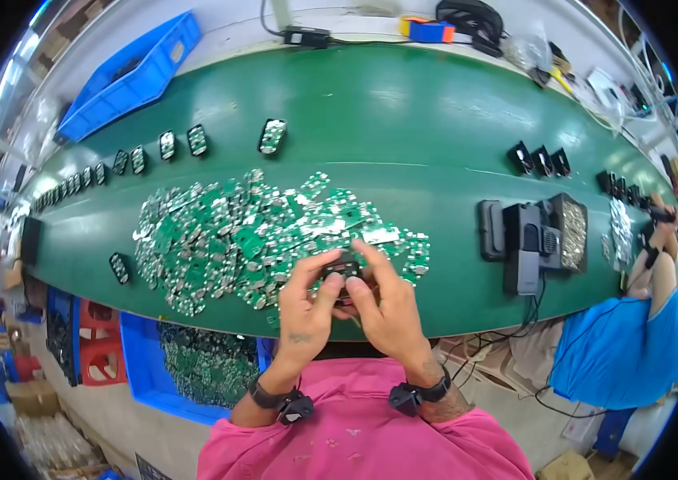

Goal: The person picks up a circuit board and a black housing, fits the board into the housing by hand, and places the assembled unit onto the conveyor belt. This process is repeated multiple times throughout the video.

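Both hands meet over the table's near edge around a small black plastic housing [342, 268]. My left hand [309, 298] grips its left side and my right hand [385, 300] its right side, with both thumbs pressed onto its top. The fingers partly hide the housing, and whether a board sits inside cannot be made out. Just beyond the hands spreads a large heap of small green circuit boards [247, 240]. A black housing with a board in it [119, 268] lies left of the heap, and another [273, 137] lies beyond it.
A row of board-filled housings [138, 160] runs along the left of the green table [403, 104]. At right are black housings [541, 160], a grey device [521, 248] and a tray [585, 236]. A blue bin of boards [143, 376] stands below. Another person's arm [660, 264] reaches in.
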A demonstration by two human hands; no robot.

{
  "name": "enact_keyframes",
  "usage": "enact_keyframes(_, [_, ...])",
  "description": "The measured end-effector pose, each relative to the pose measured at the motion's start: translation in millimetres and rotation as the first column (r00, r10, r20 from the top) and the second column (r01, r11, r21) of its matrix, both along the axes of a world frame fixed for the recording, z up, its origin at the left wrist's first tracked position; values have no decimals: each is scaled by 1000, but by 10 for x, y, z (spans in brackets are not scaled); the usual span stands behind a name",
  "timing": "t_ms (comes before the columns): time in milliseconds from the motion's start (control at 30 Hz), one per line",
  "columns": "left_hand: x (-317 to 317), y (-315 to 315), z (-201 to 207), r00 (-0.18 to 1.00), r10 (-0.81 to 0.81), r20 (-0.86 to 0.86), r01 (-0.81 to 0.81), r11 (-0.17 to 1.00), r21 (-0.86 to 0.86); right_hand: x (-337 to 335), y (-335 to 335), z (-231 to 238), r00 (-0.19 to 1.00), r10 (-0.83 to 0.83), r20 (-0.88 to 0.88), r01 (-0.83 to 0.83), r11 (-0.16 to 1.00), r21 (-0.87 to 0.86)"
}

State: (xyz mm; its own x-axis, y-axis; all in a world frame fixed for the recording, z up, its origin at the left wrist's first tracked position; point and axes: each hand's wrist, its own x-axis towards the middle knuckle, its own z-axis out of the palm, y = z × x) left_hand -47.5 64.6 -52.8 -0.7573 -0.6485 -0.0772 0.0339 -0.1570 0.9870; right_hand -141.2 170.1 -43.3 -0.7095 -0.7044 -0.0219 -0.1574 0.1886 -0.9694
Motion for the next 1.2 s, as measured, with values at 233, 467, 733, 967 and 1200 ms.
enact_keyframes(233, [80, 23, -66, 997, 40, -70, -45, 996, -73, 27, -128, -151, 991, 67, -112, -98, 948, -304])
enact_keyframes(467, [50, -256, -56, 999, 52, -18, -54, 988, -147, -56, -348, -183, 995, 84, 58, -74, 985, -156])
enact_keyframes(733, [222, -823, 78, 998, 33, 58, -21, 982, -190, -87, -675, 203, 945, 310, -103, -299, 948, 105])
enact_keyframes(967, [-397, -2689, 52, 972, 158, 172, -109, 958, -265, -47, -414, -71, 980, 178, -91, -178, 984, 13])
enact_keyframes(1200, [-935, -3202, -435, 917, 283, 280, -121, 868, -482, -23, -68, -132, 998, 26, -60, -24, 999, 30])
